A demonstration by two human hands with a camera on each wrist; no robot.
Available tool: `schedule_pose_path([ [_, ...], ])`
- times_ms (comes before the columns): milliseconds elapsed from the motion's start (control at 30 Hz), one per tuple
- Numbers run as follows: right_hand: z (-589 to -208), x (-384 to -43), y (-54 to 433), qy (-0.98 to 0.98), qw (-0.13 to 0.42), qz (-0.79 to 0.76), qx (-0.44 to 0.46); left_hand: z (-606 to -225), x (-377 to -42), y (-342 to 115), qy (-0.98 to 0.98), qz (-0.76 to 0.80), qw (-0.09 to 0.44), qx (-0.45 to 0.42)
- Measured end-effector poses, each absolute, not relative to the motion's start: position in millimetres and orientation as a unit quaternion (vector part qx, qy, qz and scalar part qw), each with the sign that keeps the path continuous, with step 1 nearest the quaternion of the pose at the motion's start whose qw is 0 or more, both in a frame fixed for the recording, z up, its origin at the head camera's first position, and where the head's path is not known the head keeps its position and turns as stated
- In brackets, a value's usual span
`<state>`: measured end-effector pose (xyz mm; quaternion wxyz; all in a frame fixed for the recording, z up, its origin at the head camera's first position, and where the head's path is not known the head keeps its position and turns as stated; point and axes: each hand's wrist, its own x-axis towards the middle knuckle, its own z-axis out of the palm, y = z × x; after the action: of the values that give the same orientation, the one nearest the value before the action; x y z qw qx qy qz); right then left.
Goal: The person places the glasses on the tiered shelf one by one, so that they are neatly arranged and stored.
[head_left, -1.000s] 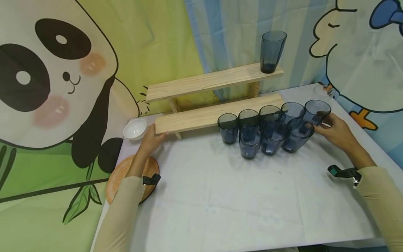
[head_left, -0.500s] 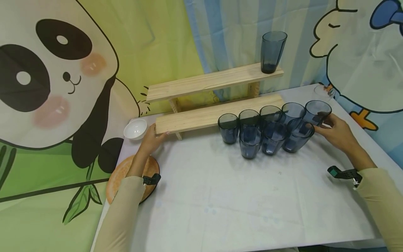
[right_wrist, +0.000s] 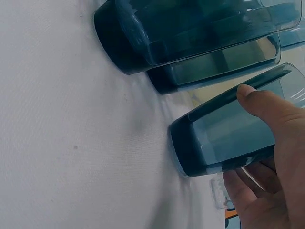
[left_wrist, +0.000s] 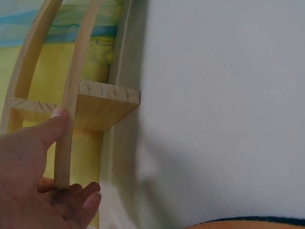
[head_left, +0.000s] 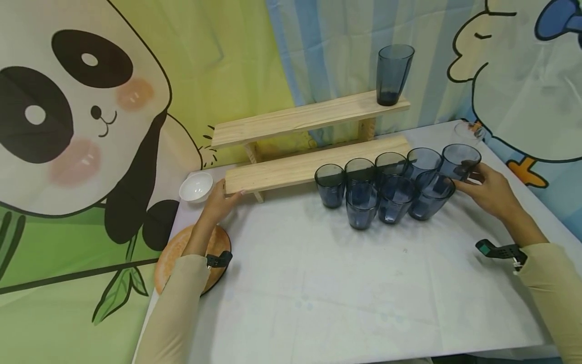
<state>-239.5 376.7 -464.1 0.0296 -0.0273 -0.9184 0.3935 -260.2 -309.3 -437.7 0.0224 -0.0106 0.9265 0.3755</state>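
Note:
My left hand (head_left: 220, 202) grips the left end of the lower board of a two-tier wooden shelf (head_left: 273, 173). In the left wrist view, the thumb lies on the board's edge (left_wrist: 71, 105) and the fingers curl around its end. At the right, my right hand (head_left: 493, 192) holds a blue tumbler (head_left: 460, 161) at the end of the back row. The right wrist view shows this tumbler (right_wrist: 224, 131) between thumb and fingers, its base close to the tabletop. Several matching tumblers (head_left: 361, 207) stand beside it in two rows, before the shelf.
One tumbler (head_left: 394, 76) stands on the upper board's right end. Clear glassware (head_left: 468, 132) sits at the back right corner. A white bowl (head_left: 196, 187) and an orange round plate (head_left: 218, 242) lie at the left, the plate partly under the left forearm.
My right hand and the tumbler it holds have shifted slightly right, away from the neighbouring tumblers. The left hand keeps its place on the shelf.

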Motion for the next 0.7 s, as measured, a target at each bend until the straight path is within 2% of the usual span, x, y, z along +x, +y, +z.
schedule_pose_path([
  [467,-436,-236,382,-0.926,0.041,0.371,-0.060,-434,-258,-307,0.927,0.374,0.021,-0.001],
  [700,-412,-245,378,-0.920,0.077,0.379,-0.057,-432,-257,-307,0.928,0.373,0.018,0.002],
])
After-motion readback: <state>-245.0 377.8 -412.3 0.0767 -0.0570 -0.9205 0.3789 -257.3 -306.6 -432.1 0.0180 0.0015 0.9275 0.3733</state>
